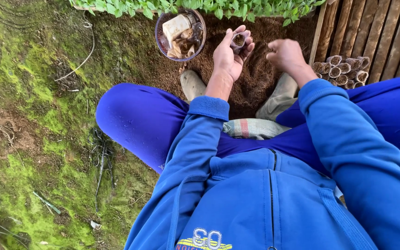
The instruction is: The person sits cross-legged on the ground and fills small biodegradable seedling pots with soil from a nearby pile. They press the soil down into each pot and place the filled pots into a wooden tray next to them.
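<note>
The left hand (228,58) is palm up over a patch of loose brown soil (260,78), its fingers curled around a small soil-filled pot (239,40) that sits upright in the palm. The right hand (285,55) hovers just beside it, above the soil, fingers bunched downward (whether they pinch any soil I cannot tell, since only the back of the hand shows).

Around them: a clear round bowl (180,33) holding rolled paper scraps stands on the soil just left of the left hand, and a cluster of filled small pots (341,70) stands against a wooden slat fence (376,32) to the right. A row of green seedlings (186,7) runs along the top, partly cut off. Two boots (193,85) flank the soil heap, and a woven sack (251,128) lies under the blue-trousered legs. Mossy ground (24,115) spreads to the left. The blue sleeves hide much of the nearer soil.
</note>
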